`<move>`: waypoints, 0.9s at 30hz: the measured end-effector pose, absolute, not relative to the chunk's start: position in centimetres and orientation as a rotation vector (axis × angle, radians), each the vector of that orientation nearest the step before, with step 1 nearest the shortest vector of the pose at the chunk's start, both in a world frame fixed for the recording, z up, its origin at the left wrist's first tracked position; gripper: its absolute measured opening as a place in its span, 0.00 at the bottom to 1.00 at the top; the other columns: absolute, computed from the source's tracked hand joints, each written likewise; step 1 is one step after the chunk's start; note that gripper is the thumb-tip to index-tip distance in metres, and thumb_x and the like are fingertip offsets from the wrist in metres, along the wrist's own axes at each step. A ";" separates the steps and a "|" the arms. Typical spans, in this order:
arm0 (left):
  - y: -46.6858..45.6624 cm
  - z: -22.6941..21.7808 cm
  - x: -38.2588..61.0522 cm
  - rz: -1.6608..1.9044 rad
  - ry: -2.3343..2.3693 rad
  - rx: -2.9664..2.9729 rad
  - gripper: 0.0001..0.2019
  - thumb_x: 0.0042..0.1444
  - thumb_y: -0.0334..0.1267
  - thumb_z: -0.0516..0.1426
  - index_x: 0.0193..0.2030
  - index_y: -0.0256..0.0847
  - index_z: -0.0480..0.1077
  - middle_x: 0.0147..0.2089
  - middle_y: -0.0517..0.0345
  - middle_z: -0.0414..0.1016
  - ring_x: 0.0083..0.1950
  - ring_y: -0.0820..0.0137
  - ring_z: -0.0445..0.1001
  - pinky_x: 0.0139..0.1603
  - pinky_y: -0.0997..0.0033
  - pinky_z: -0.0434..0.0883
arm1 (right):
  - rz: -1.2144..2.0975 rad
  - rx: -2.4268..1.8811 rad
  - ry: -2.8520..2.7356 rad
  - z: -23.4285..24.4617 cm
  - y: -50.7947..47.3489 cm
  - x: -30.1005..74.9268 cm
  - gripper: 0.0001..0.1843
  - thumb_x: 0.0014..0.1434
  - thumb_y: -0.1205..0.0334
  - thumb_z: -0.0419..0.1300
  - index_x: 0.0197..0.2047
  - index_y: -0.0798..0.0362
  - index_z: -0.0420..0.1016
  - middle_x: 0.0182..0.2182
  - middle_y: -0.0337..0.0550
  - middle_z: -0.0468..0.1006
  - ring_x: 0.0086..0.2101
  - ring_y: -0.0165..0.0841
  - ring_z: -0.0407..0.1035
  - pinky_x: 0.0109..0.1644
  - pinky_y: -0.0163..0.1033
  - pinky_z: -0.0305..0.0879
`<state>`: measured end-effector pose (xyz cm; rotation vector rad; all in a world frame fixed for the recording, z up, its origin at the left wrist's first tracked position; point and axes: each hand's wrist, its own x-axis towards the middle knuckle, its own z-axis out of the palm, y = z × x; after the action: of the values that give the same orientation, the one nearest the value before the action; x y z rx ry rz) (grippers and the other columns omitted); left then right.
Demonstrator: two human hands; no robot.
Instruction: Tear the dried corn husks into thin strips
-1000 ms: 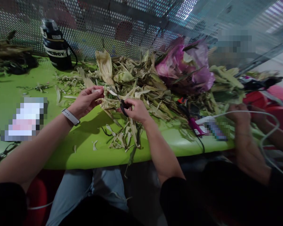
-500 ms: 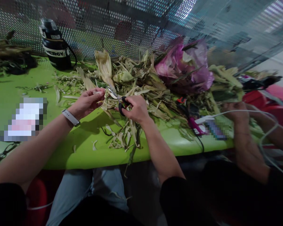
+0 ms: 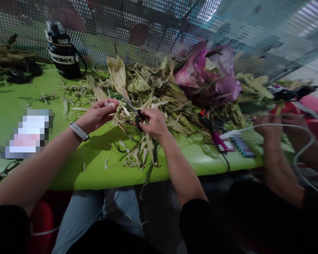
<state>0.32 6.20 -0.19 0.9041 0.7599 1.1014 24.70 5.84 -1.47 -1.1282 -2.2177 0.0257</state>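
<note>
My right hand is closed around the black handles of a pair of scissors. Their metal blades point up and left, just right of my left fingertips. In a pinch, my left hand has a pale strip of corn husk between thumb and fingers. Its exact shape is partly hidden by the fingers. Beneath both hands lie cut husk strips, trailing over the table's near edge. Behind them rises a heap of dry corn husks, with one upright folded husk at its left.
A black bottle stands at the back left. A phone lies on the green table at left. Right of the heap are a pink plastic bag, a magenta-handled tool, a white cable and a co-worker's hands.
The scissors have turned slightly, and their blades now look closer together and a little further from my left fingers. My left hand is nearly still. The co-worker's hands have shifted slightly.
</note>
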 end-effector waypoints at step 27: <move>7.6 -1.2 -0.6 1.235 0.666 0.970 0.09 0.48 0.33 0.70 0.38 0.40 0.81 0.33 0.62 0.78 0.32 0.80 0.74 0.32 0.85 0.70 | 0.820 -1.065 -1.961 -0.5 5.4 25.1 0.28 0.52 0.35 0.63 0.27 0.55 0.76 0.22 0.39 0.72 0.24 0.30 0.64 0.30 0.37 0.60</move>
<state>-0.58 7.63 -1.21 0.9702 0.6659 1.2350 25.06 5.38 -0.50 -1.0652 -1.9610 0.8205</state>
